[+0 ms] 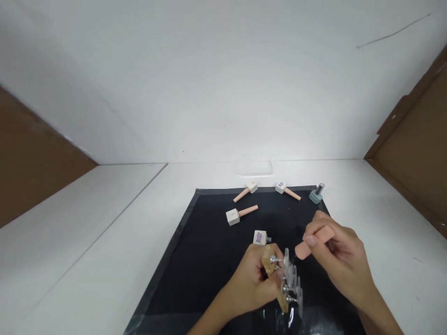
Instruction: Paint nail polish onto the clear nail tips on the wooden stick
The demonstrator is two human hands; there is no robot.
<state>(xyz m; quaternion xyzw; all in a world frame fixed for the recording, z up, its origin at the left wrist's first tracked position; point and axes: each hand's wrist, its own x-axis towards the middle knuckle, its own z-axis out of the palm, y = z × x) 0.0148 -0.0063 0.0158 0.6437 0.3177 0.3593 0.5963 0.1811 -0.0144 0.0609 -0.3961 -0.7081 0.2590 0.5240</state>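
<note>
My left hand [253, 279] is closed around a wooden nail tip stand [268, 260], with several clear false nails [290, 274] standing out on metal stems to the right. In my right hand [340, 253] is the peach cap of a nail polish brush [314, 243], pinched between thumb and fingers and tilted down toward the nails. The dark brush end lies close to the nearest nail; whether they touch I cannot tell. Just beyond my left hand, a white polish bottle [259, 237] with a purple design lies on the black mat, its capless neck pointing right.
Three white bottles with peach caps lie on the black mat [202, 242]: one bottle [233, 216] nearer, another bottle [251, 187] and a third bottle [281, 187] farther back. A teal bottle [315, 197] is at the far right corner. Behind is a clear tray [256, 168].
</note>
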